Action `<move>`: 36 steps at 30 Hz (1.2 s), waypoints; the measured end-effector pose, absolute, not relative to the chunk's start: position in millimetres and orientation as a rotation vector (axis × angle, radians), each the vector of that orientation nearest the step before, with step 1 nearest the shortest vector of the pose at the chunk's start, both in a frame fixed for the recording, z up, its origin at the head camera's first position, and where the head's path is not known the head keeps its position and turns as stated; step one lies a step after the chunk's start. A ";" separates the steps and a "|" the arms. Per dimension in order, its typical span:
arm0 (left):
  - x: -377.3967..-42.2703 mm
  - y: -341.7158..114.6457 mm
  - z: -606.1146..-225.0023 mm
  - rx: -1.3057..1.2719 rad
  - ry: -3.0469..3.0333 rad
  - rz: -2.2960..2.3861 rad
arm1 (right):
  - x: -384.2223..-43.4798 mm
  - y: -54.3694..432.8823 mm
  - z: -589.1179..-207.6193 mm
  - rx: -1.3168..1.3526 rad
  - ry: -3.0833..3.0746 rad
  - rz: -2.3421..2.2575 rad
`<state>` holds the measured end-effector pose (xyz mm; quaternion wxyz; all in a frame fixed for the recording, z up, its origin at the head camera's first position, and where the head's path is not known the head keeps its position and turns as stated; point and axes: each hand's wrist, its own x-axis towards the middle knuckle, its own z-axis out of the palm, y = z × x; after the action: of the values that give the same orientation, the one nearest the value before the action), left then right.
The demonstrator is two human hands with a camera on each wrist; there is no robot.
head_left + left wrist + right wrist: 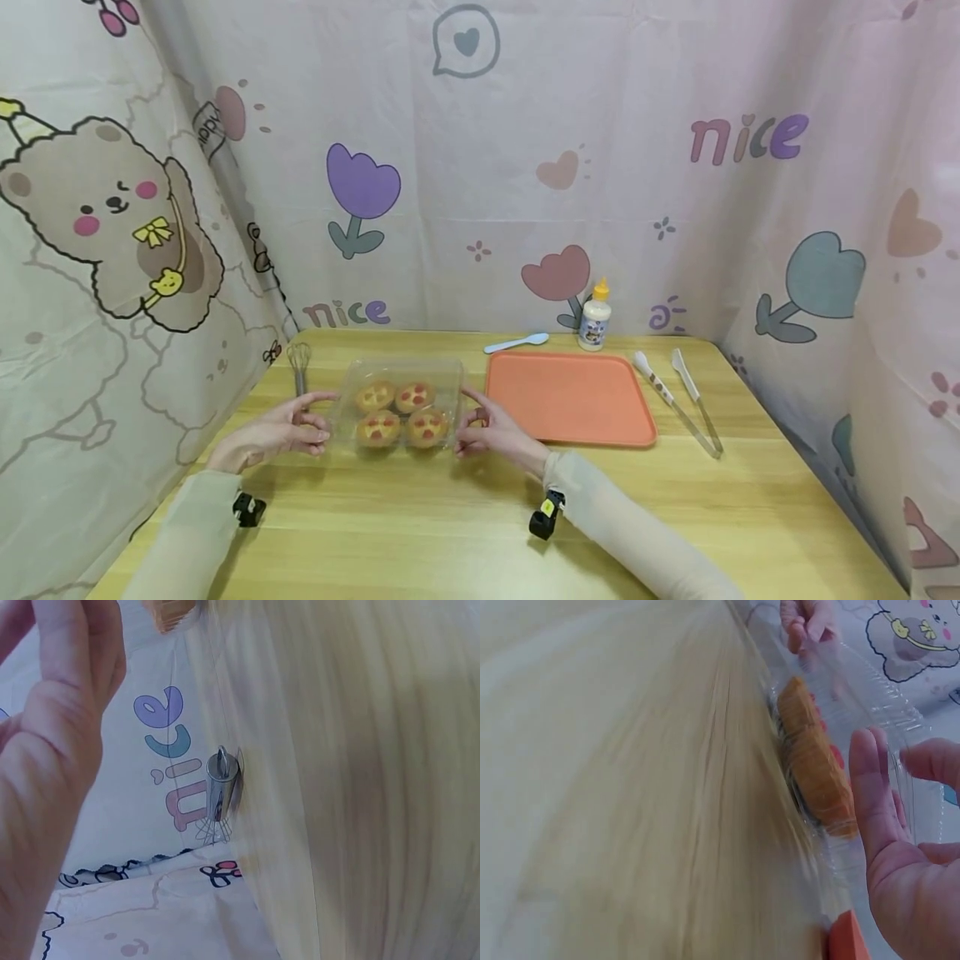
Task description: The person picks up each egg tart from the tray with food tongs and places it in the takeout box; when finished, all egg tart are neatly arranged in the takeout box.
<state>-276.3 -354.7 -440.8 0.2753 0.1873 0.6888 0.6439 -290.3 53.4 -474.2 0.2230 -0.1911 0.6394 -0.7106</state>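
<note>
A clear plastic box (396, 367) holds several small round tarts (378, 428) with red and yellow toppings. My left hand (273, 432) grips the box's left side, index finger extended along its edge. In the left wrist view that hand (56, 727) fills the left side, and only a corner of the box with an orange tart shows at the top. On the opposite side my right hand (495, 429) holds the box's right edge. The right wrist view shows the right hand's fingers and thumb at the clear rim, with the box low over the tabletop.
An orange tray (570, 398) lies right of the box. Tongs (686, 408) rest beyond it, spread apart. Behind the tray are a blue spoon (517, 342) and a white squeeze bottle (595, 321) with a yellow cap. A whisk (299, 367) lies at the back left.
</note>
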 end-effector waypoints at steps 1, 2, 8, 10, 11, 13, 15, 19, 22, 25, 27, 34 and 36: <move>-276.4 -355.0 -441.2 0.504 1.859 1.730 | -290.2 52.4 -474.0 -0.520 1.764 -1.965; -276.3 -355.0 -441.5 0.506 1.867 1.728 | -289.9 51.6 -473.6 -0.510 1.762 -1.967; -275.5 -354.1 -442.1 0.513 1.895 1.713 | -287.4 48.6 -471.2 -0.477 1.771 -1.973; -275.5 -354.5 -441.4 0.517 1.894 1.709 | -287.7 47.6 -471.5 -0.475 1.777 -1.977; -275.6 -354.8 -441.2 0.518 1.883 1.711 | -287.9 47.1 -471.9 -0.471 1.782 -1.979; -275.7 -355.0 -441.6 0.524 1.859 1.717 | -288.1 46.8 -472.8 -0.463 1.792 -1.982; -275.7 -354.7 -442.9 0.531 1.831 1.726 | -287.4 47.8 -473.1 -0.455 1.799 -1.982; -276.2 -354.9 -442.7 0.542 1.848 1.687 | -284.6 51.4 -472.6 -0.459 1.802 -1.972; -276.7 -354.0 -439.4 0.515 1.960 1.621 | -283.0 56.9 -471.4 -0.487 1.837 -1.936; -276.6 -352.6 -433.7 0.436 2.134 1.560 | -283.7 64.0 -469.6 -0.528 1.921 -1.862; -277.1 -351.2 -430.5 0.386 2.249 1.539 | -285.1 68.6 -468.8 -0.560 1.986 -1.819; -281.6 -331.7 -424.6 0.241 2.623 1.489 | -287.7 85.7 -461.1 -0.617 2.087 -1.757; -283.4 -323.9 -421.6 0.196 2.721 1.452 | -290.4 91.0 -458.7 -0.655 2.119 -1.732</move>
<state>-283.4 -323.9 -421.6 0.0256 0.0633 0.8801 0.4698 -290.4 91.0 -458.7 0.1630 -0.2296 0.7428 -0.6073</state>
